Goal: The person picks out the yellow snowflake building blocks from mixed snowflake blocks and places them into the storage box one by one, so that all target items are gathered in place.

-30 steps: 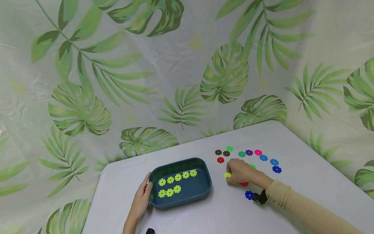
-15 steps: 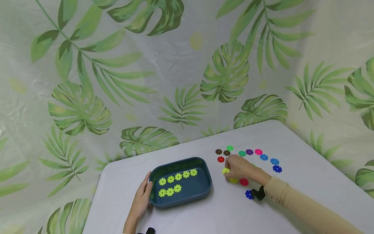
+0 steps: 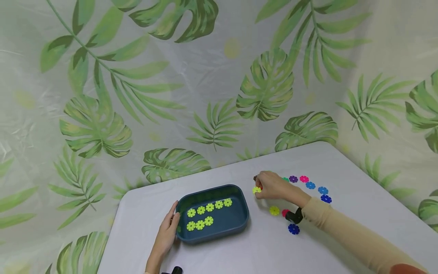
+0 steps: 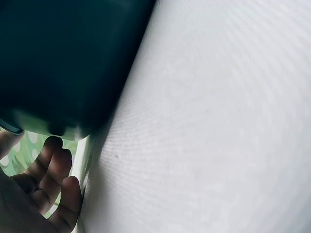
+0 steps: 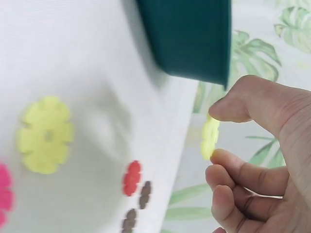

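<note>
My right hand (image 3: 272,185) pinches a yellow-green notched plastic disc (image 5: 210,138) on edge between thumb and index fingertip, raised over the table. The other fingers curl loosely below it. My left hand (image 3: 165,233) rests at the left end of a dark teal rectangular bin (image 3: 213,236), its relaxed fingertips at the outer wall and the thumb by the rim. Inside the bin lie two rows of yellow-green discs (image 3: 210,206). Another yellow disc (image 3: 274,210) lies on the table below my right hand, beside a pink-red one (image 3: 285,213) partly hidden by a black wrist device.
Behind the right hand lie a purple disc (image 3: 293,179), a pink disc (image 3: 304,179) and several blue discs (image 3: 323,190). A dark blue disc (image 3: 294,229) lies nearer the front. In the right wrist view, a red disc (image 5: 131,178) lies by two brown discs (image 5: 145,194).
My right hand has moved left and away from me with the yellow-green disc, uncovering the other yellow disc and now covering some discs at the back. The left hand and bin stay put.
</note>
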A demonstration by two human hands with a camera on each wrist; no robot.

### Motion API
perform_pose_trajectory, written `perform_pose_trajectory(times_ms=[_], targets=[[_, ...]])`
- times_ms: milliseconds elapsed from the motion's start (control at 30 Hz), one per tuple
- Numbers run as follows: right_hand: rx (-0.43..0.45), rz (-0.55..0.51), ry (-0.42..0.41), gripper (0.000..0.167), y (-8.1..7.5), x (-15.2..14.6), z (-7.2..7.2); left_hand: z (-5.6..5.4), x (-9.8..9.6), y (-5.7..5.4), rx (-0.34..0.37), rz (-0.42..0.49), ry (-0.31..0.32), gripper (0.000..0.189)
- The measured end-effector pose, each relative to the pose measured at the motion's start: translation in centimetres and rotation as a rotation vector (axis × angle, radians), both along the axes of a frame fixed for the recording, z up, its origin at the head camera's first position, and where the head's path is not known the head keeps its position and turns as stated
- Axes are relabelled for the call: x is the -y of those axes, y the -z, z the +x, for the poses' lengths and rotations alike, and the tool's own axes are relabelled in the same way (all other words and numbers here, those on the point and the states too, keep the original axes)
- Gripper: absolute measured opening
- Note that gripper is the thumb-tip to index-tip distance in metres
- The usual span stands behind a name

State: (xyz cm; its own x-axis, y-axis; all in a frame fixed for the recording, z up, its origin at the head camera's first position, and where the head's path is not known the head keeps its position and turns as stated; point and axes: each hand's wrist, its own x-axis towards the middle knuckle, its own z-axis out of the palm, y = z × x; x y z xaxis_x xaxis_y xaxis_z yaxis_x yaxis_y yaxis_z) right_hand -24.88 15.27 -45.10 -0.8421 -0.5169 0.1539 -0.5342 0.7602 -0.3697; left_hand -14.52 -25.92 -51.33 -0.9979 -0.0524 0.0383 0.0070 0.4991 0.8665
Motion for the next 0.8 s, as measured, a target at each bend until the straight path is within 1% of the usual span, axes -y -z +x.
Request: perform_pose_trajectory(times_ms=[133,267,400,533,800], targets=[[-0.045,-0.011,-0.037,0.025,-1.2,0.7,-0.3,-0.1,0.1,0.0,0.006,0.009,0.007,0.052],[-0.050,-0.002,-0.056,0.025,-2.4,1.9,-0.4,0.0,0.2,0.2,0.008,0.011,0.004,0.053],[-0.059,0.014,-0.102,0.025,-3.4,3.4,-0.3,0.1,0.2,0.3,0.010,0.002,0.003,0.053],[-0.064,0.034,-0.153,0.023,-4.0,5.4,-0.1,0.1,0.1,0.3,0.010,0.001,0.000,0.053],[-0.048,0.143,-0.238,0.022,-4.2,9.4,0.7,-0.1,0.1,0.1,0.021,0.028,0.004,0.053]])
